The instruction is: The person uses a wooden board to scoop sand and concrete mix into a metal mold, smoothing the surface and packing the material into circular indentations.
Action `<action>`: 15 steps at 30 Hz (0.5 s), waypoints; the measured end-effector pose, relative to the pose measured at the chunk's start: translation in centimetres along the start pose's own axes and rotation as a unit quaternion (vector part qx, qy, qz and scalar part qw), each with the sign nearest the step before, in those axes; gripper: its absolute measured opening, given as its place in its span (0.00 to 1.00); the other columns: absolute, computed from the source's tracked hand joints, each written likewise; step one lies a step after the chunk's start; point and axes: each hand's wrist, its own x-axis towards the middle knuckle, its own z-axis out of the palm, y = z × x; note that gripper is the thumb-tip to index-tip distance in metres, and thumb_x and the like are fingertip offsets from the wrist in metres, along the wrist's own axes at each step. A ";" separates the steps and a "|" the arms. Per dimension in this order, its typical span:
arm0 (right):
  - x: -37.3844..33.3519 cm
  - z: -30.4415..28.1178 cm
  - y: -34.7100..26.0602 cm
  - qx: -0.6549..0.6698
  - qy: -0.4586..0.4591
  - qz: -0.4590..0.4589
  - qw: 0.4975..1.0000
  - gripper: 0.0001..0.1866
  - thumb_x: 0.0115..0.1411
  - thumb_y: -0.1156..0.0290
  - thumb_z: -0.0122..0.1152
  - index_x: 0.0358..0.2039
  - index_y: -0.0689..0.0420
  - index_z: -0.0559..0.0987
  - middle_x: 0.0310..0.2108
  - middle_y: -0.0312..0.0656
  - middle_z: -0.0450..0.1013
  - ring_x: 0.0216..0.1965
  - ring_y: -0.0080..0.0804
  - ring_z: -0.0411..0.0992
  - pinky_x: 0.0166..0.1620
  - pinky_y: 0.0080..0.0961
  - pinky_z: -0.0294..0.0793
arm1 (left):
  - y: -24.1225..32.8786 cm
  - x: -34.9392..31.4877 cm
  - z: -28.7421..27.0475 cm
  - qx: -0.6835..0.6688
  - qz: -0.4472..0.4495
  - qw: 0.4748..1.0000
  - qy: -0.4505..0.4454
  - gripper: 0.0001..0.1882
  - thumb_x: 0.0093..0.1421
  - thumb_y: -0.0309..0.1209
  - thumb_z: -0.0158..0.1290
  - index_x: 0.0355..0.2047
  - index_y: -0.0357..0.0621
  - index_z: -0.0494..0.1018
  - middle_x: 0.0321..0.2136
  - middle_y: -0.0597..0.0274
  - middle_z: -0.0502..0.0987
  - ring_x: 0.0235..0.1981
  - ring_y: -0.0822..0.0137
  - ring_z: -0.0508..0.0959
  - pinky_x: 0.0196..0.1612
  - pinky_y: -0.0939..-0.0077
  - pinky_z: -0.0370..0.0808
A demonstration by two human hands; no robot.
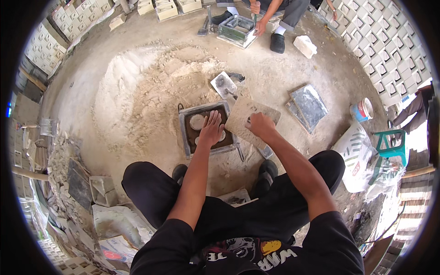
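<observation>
In front of me on the ground sits a square metal mould [184, 137] with looped handles, holding dark, damp-looking fill and several pale round pieces [197, 121]. My left hand [211, 129] lies over the mould with its fingers stretched out, touching or just above the fill and round pieces. My right hand [261, 124] is closed on a square, sand-coloured board [243, 112], at what looks like a grip on its upper face. The board is tilted by the mould's right side and overlaps its corner. My right fingers partly hide the grip.
Beyond the mould lies a flat trowel [223, 83] beside a wide sand heap [133, 91]. Dark flat plates [309, 107], a bucket [362, 110], a white sack [355, 156] and a green stool [392, 145] are to the right. Opposite, another person's hand [260, 27] works at a second mould [236, 31].
</observation>
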 end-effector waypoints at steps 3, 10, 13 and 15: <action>0.1 0.1 0.0 0.001 0.015 -0.012 1.000 0.17 0.53 0.58 0.59 0.36 0.58 0.82 0.37 0.52 0.78 0.41 0.52 0.77 0.42 0.42 0.78 | 0.1 -1.5 -0.5 0.000 0.009 1.000 0.017 0.32 0.66 0.45 0.39 0.65 0.38 0.53 0.67 0.52 0.51 0.69 0.55 0.50 0.69 0.55 0.46; -0.7 -0.2 -0.4 -0.004 0.030 -0.027 0.999 0.16 0.53 0.59 0.59 0.34 0.59 0.82 0.36 0.53 0.78 0.40 0.53 0.77 0.42 0.43 0.78 | -0.2 -3.8 -0.7 0.020 -0.043 0.999 -0.010 0.33 0.66 0.45 0.39 0.65 0.38 0.52 0.66 0.51 0.53 0.68 0.55 0.52 0.68 0.51 0.45; -0.9 0.0 -0.1 -0.004 0.027 -0.026 0.999 0.18 0.53 0.57 0.59 0.35 0.59 0.82 0.36 0.53 0.78 0.40 0.53 0.77 0.42 0.44 0.78 | -0.2 -4.1 -0.8 0.030 -0.061 0.998 -0.016 0.33 0.66 0.44 0.40 0.65 0.38 0.51 0.67 0.51 0.53 0.69 0.56 0.51 0.68 0.49 0.43; -0.5 0.3 1.3 -0.013 0.020 -0.013 1.000 0.21 0.54 0.52 0.60 0.36 0.59 0.81 0.36 0.53 0.78 0.40 0.53 0.77 0.43 0.45 0.77 | 0.4 -3.3 -0.9 0.042 -0.049 0.998 -0.015 0.33 0.65 0.42 0.41 0.66 0.38 0.51 0.67 0.52 0.51 0.69 0.57 0.50 0.68 0.48 0.42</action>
